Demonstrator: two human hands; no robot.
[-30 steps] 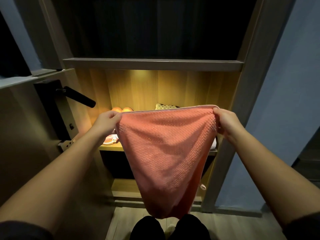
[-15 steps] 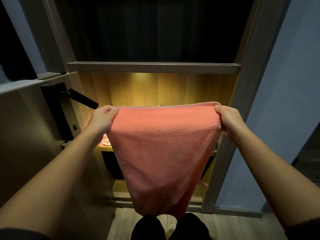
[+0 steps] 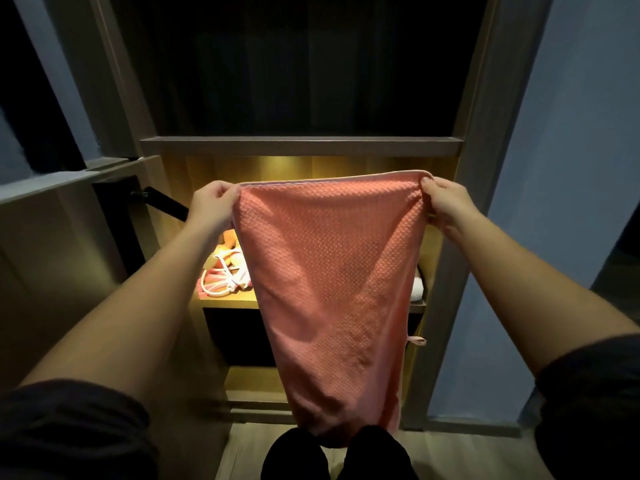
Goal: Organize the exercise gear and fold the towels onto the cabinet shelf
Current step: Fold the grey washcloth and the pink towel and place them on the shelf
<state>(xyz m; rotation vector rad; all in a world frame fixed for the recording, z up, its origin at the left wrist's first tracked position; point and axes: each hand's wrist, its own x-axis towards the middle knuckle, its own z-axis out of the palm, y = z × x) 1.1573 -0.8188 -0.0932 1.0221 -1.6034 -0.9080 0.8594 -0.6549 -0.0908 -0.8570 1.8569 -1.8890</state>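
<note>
A coral-pink waffle towel [image 3: 332, 278] hangs in front of the lit cabinet shelf [image 3: 228, 302], stretched by its top edge. My left hand [image 3: 213, 204] pinches the top left corner and my right hand [image 3: 443, 202] pinches the top right corner. The towel narrows downward and ends just above my feet. Behind its left edge, pink and white exercise gear with a white cord [image 3: 223, 271] lies on the shelf. A white object [image 3: 418, 289] shows past the towel's right edge; the towel hides whatever else is on the shelf.
An open door with a black lever handle [image 3: 162, 202] stands at the left. A dark upper compartment [image 3: 298, 64] sits above the lit shelf, a dark lower one [image 3: 239, 337] below it. A blue-grey wall [image 3: 568, 168] is at the right. My dark slippers [image 3: 298, 455] stand on the wood floor.
The towel is held a little higher and hangs longer and narrower. The exercise gear on the left of the shelf has come more into view beside it.
</note>
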